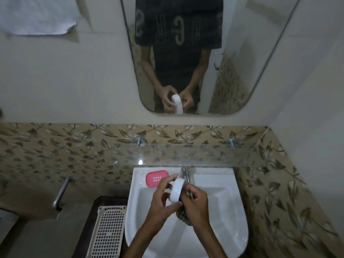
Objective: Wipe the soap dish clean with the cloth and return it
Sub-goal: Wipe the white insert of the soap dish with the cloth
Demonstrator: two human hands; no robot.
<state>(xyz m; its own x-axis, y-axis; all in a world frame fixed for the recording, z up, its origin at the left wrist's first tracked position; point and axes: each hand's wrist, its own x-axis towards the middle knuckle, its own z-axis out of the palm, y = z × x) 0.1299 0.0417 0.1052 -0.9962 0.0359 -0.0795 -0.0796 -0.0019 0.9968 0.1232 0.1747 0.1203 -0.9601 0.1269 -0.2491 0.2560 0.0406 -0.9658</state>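
A person stands at a white washbasin [230, 216] in the lower centre of the frame, both hands over the bowl. The left hand [160, 199] grips a white oval soap dish [176, 190], tipped on edge, with its thumb low on the near end and its fingers [168, 178] curled over the far end. The right hand [195, 201] presses a dark checked cloth [183, 213] against the hidden face of the dish, its fingers curled round the bunched fabric. A pink slotted tray [156, 178], probably the dish's inner part, lies on the basin's back ledge, up and left of the hands. Just above it a glass shelf [223, 155] juts from the wall, and above that a mirror [236, 81] repeats the hands.

The risks are these, as a judgement. The dish is held only by its ends, so a hard rub could push it out of the grip and drop it into the bowl. The tap [184, 173] sits close behind the knuckles and could be knocked. Lifting the dish back carelessly could strike the shelf's edge or nudge the pink tray off the ledge.
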